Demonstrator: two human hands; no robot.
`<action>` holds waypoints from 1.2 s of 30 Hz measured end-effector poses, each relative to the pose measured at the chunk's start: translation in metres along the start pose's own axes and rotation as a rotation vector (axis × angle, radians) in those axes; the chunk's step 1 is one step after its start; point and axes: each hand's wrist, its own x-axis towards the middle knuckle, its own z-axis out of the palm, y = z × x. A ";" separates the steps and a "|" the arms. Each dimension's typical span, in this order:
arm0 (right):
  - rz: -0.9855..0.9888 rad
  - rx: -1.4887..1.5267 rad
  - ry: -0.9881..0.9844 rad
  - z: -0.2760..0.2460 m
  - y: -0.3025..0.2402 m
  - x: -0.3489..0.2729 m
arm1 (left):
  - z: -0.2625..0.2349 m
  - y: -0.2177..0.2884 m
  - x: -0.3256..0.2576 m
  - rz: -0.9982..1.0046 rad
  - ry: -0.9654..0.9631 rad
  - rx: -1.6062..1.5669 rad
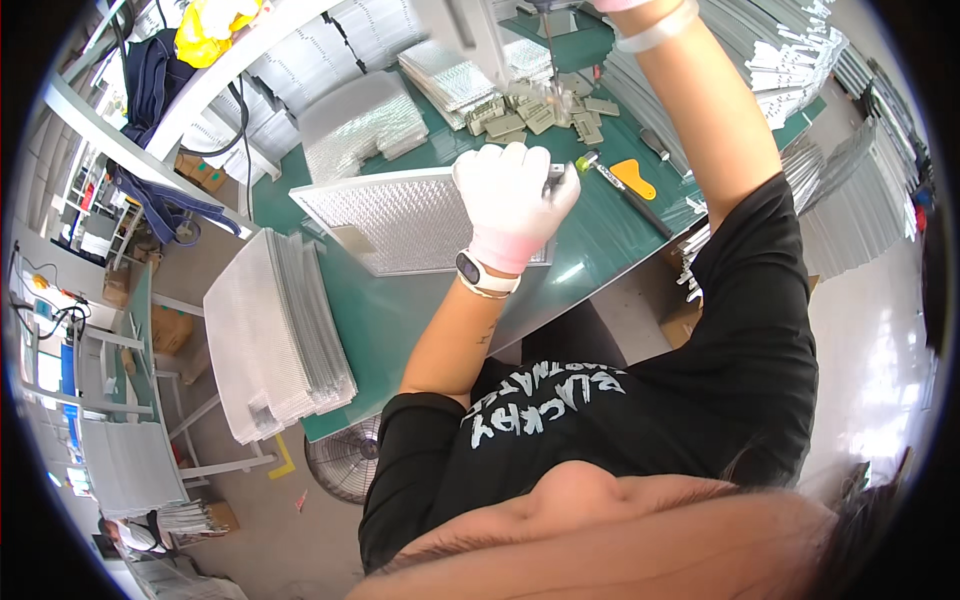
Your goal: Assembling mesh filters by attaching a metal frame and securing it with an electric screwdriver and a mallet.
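Observation:
My left hand (pixel 512 200), in a white glove with a pink cuff, is closed over the upper edge of a framed metal mesh filter panel (pixel 395 215). The panel stands tilted on its edge on the green table (pixel 390 325). Of my right hand (pixel 618 4), only the pink cuff shows at the top edge; its fingers are out of the picture. Left of that cuff, a slim dark driver-like tool (pixel 548 30) points down over several small beige plastic parts (pixel 540 115). What holds it is not visible.
Stacked mesh sheets (pixel 280 330) lie at the table's left edge, with more sheets (pixel 360 120) behind the panel. A hammer (pixel 625 195) and a yellow scraper (pixel 633 178) lie right of my left hand. Metal strips (pixel 790 75) are piled far right; a floor fan (pixel 345 460) stands below.

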 end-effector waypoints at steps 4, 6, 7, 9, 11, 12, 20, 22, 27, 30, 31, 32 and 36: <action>0.115 0.483 0.017 0.001 -0.005 -0.014 | 0.005 -0.001 0.003 -0.013 -0.043 -0.006; 0.105 0.467 0.002 0.001 0.016 -0.015 | 0.006 -0.004 0.001 0.008 -0.001 -0.008; 0.093 0.461 -0.021 0.003 0.028 -0.015 | 0.004 -0.009 -0.002 -0.002 -0.011 -0.017; 0.258 0.607 0.027 0.002 0.006 -0.019 | 0.007 -0.007 -0.002 -0.003 -0.010 -0.066; 0.432 0.805 0.051 0.013 0.005 -0.022 | 0.004 -0.014 -0.008 -0.004 0.014 -0.037; 0.393 0.731 0.047 0.010 0.002 -0.024 | 0.005 -0.010 -0.004 0.001 0.015 -0.050; 0.472 0.767 -0.007 0.041 -0.003 -0.027 | 0.000 -0.005 -0.006 -0.096 -0.065 -0.222; 0.418 0.931 -0.172 0.030 0.016 -0.031 | -0.001 0.000 -0.004 -0.045 -0.043 -0.231; 0.255 1.136 -0.088 0.044 0.025 -0.028 | -0.004 -0.005 0.003 0.239 -0.100 -0.105; 0.273 0.903 -0.131 0.042 0.025 -0.024 | -0.006 -0.002 0.004 0.225 -0.144 -0.025; 0.267 0.773 -0.133 0.042 0.025 -0.022 | -0.001 -0.002 0.000 0.231 -0.142 -0.031; 0.264 0.773 -0.133 0.041 0.027 -0.023 | 0.004 -0.004 -0.007 0.096 -0.118 -0.144; 0.582 1.293 -0.126 0.048 0.047 -0.047 | -0.006 -0.003 -0.002 -0.013 -0.196 -0.247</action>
